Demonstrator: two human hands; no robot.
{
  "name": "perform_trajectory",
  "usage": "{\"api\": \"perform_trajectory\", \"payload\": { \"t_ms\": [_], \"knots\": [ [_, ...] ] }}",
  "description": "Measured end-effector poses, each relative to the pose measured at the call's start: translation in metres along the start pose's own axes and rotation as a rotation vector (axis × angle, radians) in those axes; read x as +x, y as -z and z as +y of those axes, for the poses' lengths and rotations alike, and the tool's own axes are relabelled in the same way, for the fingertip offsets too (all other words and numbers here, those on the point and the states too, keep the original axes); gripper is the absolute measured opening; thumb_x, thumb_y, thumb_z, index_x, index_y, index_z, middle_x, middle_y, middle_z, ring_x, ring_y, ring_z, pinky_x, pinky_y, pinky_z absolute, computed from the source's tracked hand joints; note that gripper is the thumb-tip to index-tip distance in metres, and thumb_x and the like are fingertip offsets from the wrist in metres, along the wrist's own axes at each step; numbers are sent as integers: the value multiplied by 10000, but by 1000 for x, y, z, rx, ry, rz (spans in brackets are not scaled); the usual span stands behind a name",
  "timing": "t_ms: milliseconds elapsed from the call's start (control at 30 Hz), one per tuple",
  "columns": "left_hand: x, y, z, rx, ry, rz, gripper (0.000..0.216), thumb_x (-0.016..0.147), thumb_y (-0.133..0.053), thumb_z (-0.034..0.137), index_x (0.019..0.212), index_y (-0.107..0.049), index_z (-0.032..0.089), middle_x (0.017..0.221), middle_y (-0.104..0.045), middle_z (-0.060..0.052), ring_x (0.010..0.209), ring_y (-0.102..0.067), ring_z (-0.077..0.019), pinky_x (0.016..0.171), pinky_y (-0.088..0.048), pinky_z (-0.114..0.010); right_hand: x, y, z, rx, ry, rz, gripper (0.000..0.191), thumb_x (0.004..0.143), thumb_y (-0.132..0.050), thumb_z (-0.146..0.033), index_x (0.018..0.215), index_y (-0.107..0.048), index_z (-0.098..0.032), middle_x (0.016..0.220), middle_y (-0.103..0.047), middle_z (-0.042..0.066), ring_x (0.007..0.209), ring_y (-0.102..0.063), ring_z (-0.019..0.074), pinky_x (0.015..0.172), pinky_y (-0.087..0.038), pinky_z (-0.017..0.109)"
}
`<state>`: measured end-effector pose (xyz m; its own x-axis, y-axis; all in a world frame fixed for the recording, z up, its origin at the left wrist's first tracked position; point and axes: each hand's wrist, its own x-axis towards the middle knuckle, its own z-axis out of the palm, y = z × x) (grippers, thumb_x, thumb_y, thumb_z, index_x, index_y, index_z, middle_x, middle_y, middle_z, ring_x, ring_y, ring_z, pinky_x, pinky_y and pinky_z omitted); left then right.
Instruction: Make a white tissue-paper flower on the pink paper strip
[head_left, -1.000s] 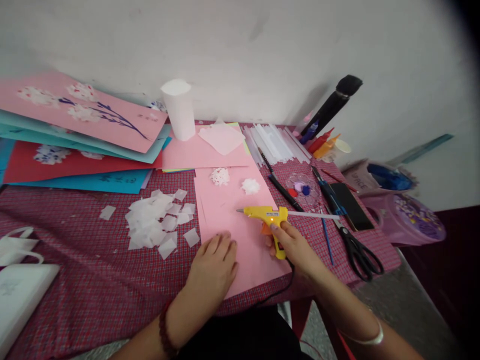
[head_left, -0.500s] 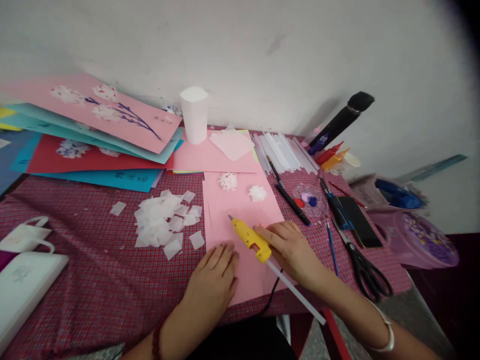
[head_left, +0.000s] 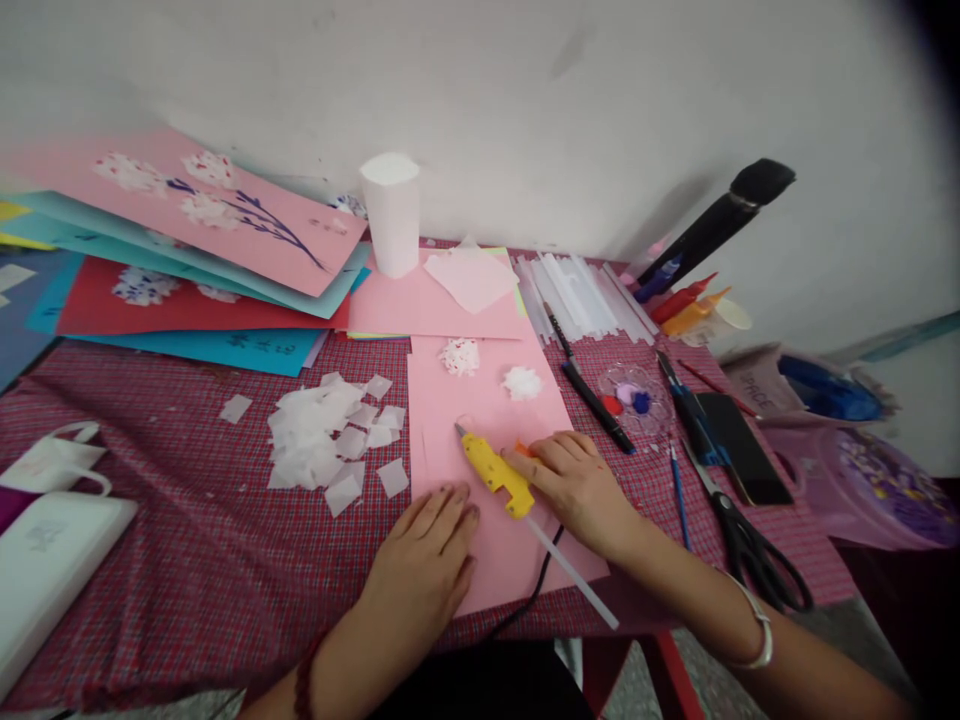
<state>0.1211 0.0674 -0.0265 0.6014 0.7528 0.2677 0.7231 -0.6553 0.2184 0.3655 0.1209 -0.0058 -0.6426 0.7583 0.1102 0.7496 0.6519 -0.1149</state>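
The right hand [head_left: 589, 495] holds a yellow hot-glue gun [head_left: 495, 475] low over a sheet of pink paper [head_left: 517, 560]; its grip is curled about the handle, which the fingers largely hide, close to the orange trigger [head_left: 523, 449]. The nozzle points away from the person and to the left, its tip just beside a faint ring on the sheet; whether it touches the paper cannot be told. A translucent glue stick [head_left: 571, 570] projects from the rear of the gun, and a black cord [head_left: 538, 590] runs toward the near edge of the table [head_left: 225, 560]. The left hand [head_left: 424, 555] lies palm down on the near left part of the sheet, its grip relaxed and flat, fingers extended side by side. On the far part of the sheet sit a red-flecked blossom [head_left: 459, 357] and, to its right, a white blossom [head_left: 522, 383]. Left of the sheet is a heap of white paper squares [head_left: 307, 435]; behind it, a stack of coloured cards [head_left: 277, 313]. A white paper roll [head_left: 395, 225] stands upright near the wall. To the right lie a clear paint palette [head_left: 654, 425], a smartphone [head_left: 739, 440] and black-handled scissors [head_left: 724, 508].
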Motion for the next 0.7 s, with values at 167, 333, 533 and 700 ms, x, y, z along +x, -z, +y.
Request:
{"api": "perform_trajectory", "payload": {
  "t_ms": [167, 333, 533, 700],
  "knots": [
    [1, 2, 0, -14, 12, -15, 321, 868, -478, 231, 1149, -614, 159, 1279, -582, -95, 1176, -522, -216, 1000, -410, -371, -3, 9, -2, 6, -2, -93, 540, 879, -496, -115, 1387, -393, -269, 961, -604, 77, 887, -493, 232, 844, -349, 395],
    [2, 2, 0, -34, 33, -8, 309, 870, -468, 202, 1136, -621, 167, 1266, -594, -85, 1162, -532, -216, 988, -421, -378, -7, 17, -3, -7, 23, -145, 530, 874, -492, -106, 1374, -410, -261, 974, -599, 78, 904, -496, 236, 845, -334, 400],
    [2, 2, 1, -36, 54, -7, 308, 870, -461, 185, 1128, -629, 171, 1256, -601, -77, 1158, -534, -215, 977, -429, -379, -10, 28, -5, -33, 65, -207, 552, 867, -493, -86, 1384, -393, -253, 931, -588, 65, 872, -492, 234, 839, -325, 394],
    [2, 2, 1, -37, 62, -10, 313, 863, -467, 185, 1128, -634, 178, 1258, -601, -73, 1157, -535, -222, 970, -435, -381, -17, 32, -5, 19, 56, -231, 567, 855, -510, -73, 1378, -401, -265, 954, -599, 67, 888, -503, 232, 845, -326, 396]
  ]
}}
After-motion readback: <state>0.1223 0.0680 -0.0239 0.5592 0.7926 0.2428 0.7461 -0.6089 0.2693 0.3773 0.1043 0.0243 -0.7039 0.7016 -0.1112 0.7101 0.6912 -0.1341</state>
